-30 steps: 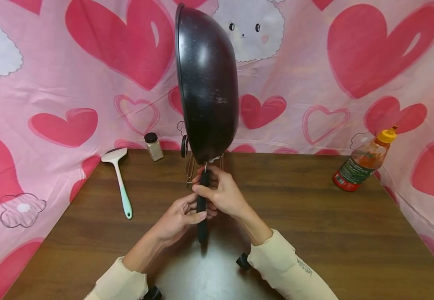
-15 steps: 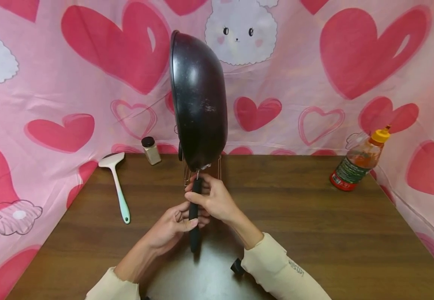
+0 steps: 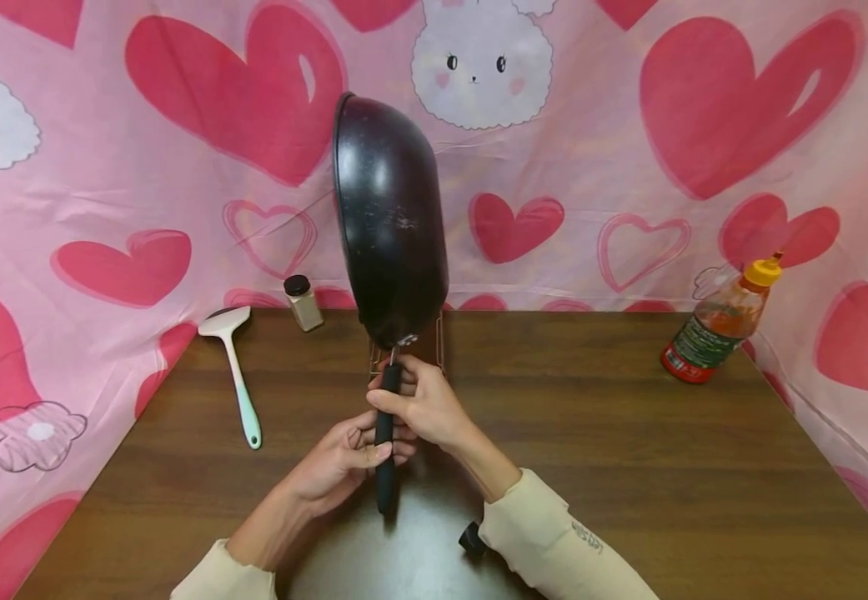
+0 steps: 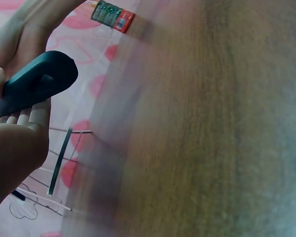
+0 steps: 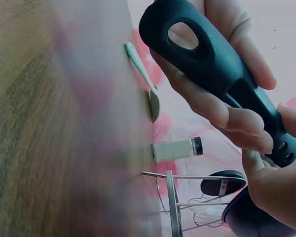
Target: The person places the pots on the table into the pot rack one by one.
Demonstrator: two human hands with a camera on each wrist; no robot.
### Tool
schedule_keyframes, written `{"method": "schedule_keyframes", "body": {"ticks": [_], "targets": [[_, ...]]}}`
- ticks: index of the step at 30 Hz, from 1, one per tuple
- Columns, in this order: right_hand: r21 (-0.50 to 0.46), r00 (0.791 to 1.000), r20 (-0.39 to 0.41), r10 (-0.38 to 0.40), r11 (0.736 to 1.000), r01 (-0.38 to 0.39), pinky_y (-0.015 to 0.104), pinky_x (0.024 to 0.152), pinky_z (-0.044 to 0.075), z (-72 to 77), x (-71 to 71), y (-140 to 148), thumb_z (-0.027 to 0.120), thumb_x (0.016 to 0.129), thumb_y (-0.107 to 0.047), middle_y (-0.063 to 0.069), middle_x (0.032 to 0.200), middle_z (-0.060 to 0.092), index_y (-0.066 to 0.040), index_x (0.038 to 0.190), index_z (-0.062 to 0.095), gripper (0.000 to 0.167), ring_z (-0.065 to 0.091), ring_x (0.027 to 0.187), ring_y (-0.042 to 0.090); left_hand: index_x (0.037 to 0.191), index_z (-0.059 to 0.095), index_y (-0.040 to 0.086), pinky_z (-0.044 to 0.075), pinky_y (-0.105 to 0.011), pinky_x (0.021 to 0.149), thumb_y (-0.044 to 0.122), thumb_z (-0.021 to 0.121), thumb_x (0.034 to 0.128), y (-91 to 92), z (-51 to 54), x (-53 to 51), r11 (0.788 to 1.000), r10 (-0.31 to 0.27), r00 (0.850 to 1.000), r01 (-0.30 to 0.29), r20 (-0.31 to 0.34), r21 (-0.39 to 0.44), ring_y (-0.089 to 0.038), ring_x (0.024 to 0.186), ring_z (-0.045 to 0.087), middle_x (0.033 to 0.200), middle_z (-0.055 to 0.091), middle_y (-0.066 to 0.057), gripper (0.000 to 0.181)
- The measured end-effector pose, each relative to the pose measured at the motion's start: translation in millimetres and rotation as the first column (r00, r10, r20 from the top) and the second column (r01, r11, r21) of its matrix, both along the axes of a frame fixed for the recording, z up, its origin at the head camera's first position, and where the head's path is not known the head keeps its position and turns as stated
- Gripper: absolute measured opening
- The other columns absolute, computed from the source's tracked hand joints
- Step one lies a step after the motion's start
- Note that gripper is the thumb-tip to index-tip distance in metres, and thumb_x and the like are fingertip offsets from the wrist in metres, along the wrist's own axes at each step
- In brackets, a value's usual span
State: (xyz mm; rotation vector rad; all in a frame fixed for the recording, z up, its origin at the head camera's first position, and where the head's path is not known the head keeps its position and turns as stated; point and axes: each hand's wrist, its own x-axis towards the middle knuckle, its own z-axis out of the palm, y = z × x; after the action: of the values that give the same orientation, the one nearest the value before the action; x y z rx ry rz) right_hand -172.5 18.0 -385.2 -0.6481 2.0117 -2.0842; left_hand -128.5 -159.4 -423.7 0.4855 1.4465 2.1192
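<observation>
A dark wok (image 3: 392, 217) stands on edge in the air, its rim toward the left and its black handle (image 3: 384, 467) pointing down. My right hand (image 3: 429, 408) grips the upper part of the handle near the metal joint. Lower down, my left hand (image 3: 336, 467) holds the same handle between thumb and fingers. In the left wrist view the handle end (image 4: 44, 81) lies over the fingers. The right wrist view shows the handle (image 5: 212, 54), with a hole in its end, held by both hands. Behind the wok is a wire rack (image 3: 439, 342), partly hidden.
On the wooden table (image 3: 591, 433), a white and mint spatula (image 3: 238, 375) lies at left beside a black-capped jar (image 3: 303, 303). A sauce bottle (image 3: 719, 325) with a yellow cap stands at right. A pink heart-print cloth (image 3: 576, 167) hangs behind.
The wok has come down and slightly left in the head view, with both hands still on its handle. The view itself has also shifted a little.
</observation>
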Motion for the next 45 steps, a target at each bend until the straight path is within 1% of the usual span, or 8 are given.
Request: {"method": "schedule_keyframes", "body": {"ticks": [7, 14, 23, 28, 33, 38, 42, 45], "targets": [[0.009, 1.0, 0.031, -0.008, 1.0, 0.007, 0.028, 0.08, 0.056, 0.1, 0.7, -4, 0.074, 0.09, -0.006, 0.012, 0.097, 0.071, 0.006, 0.118, 0.059, 0.034, 0.072, 0.086, 0.019, 0.139, 0.048, -0.005, 0.05, -0.04, 0.103, 0.0, 0.054, 0.1027, -3.1, -1.0, 1.3, 1.0, -0.005, 0.999, 0.004, 0.032, 0.025, -0.022, 0.112, 0.065, 0.128, 0.062, -0.017, 0.037], [0.005, 0.996, 0.09, -0.018, 1.0, 0.017, 0.027, 0.081, 0.055, -1.7, 0.0, -7, 0.075, 0.089, -0.006, 0.011, 0.094, 0.072, 0.007, 0.118, 0.058, 0.036, 0.072, 0.087, 0.021, 0.134, 0.055, -0.001, 0.054, -0.038, 0.096, -0.001, 0.054, 0.102, -3.3, -0.5, 2.3, 1.0, 0.001, 0.999, -0.003, 0.052, 0.028, -0.02, 0.105, 0.068, 0.122, 0.067, -0.011, 0.032], [0.001, 0.992, 0.122, -0.022, 1.0, 0.022, 0.025, 0.076, 0.054, -6.0, 1.7, -10, 0.073, 0.09, -0.003, 0.008, 0.09, 0.071, 0.01, 0.119, 0.058, 0.036, 0.071, 0.084, 0.027, 0.129, 0.056, 0.0, 0.056, -0.038, 0.093, -0.001, 0.054, 0.102, -5.3, -3.1, 3.4, 1.0, 0.006, 0.996, -0.006, 0.09, 0.004, -0.019, 0.1, 0.069, 0.114, 0.068, -0.007, 0.028], [0.005, 0.989, 0.145, -0.025, 1.0, 0.024, 0.025, 0.073, 0.053, -8.5, 2.1, -11, 0.074, 0.089, -0.003, 0.008, 0.089, 0.071, 0.007, 0.118, 0.059, 0.034, 0.07, 0.088, 0.036, 0.13, 0.055, -0.005, 0.056, -0.037, 0.092, -0.002, 0.053, 0.1021, -7.5, -3.3, 3.9, 1.0, -0.006, 0.995, 0.006, 0.104, 0.004, -0.019, 0.099, 0.07, 0.113, 0.068, -0.01, 0.028], [0.011, 0.989, 0.148, -0.021, 1.0, 0.019, 0.026, 0.073, 0.052, -10.5, 1.5, -13, 0.074, 0.089, -0.004, 0.01, 0.09, 0.072, 0.008, 0.116, 0.059, 0.033, 0.071, 0.085, 0.028, 0.129, 0.053, -0.01, 0.057, -0.036, 0.091, -0.001, 0.054, 0.1019, -8.8, -3.2, 5.0, 1.0, 0.0, 0.994, 0.001, 0.112, -0.005, -0.02, 0.097, 0.071, 0.111, 0.069, -0.011, 0.029], [0.005, 0.983, 0.183, -0.019, 1.0, 0.018, 0.026, 0.074, 0.055, -12.2, 1.7, -10, 0.073, 0.091, -0.004, 0.014, 0.095, 0.073, 0.01, 0.121, 0.056, 0.037, 0.07, 0.097, 0.039, 0.137, 0.044, -0.015, 0.057, -0.039, 0.091, 0.0, 0.055, 0.1017, -7.2, -5.1, 4.8, 1.0, -0.004, 0.994, 0.006, 0.114, -0.021, -0.02, 0.097, 0.071, 0.111, 0.07, -0.011, 0.04], [-0.01, 0.974, 0.224, -0.02, 1.0, 0.023, 0.029, 0.082, 0.056, -13.7, 1.2, -10, 0.073, 0.091, -0.003, 0.017, 0.1, 0.073, 0.011, 0.126, 0.055, 0.042, 0.072, 0.099, 0.033, 0.142, 0.036, -0.017, 0.056, -0.041, 0.092, -0.001, 0.054, 0.1019, -8.9, -8.3, 4.7, 1.0, -0.012, 0.994, 0.014, 0.11, -0.016, -0.02, 0.097, 0.071, 0.114, 0.07, -0.013, 0.047], [-0.046, 0.962, 0.274, -0.008, 0.999, 0.021, 0.032, 0.088, 0.055, -14.6, -0.5, -16, 0.074, 0.09, -0.003, 0.019, 0.103, 0.073, 0.011, 0.128, 0.054, 0.045, 0.072, 0.095, 0.025, 0.143, 0.035, -0.018, 0.056, -0.041, 0.093, -0.001, 0.054, 0.1019, -15.8, -9.7, 5.8, 1.0, -0.004, 0.993, 0.005, 0.116, -0.003, -0.022, 0.099, 0.071, 0.117, 0.069, -0.016, 0.048]]}}
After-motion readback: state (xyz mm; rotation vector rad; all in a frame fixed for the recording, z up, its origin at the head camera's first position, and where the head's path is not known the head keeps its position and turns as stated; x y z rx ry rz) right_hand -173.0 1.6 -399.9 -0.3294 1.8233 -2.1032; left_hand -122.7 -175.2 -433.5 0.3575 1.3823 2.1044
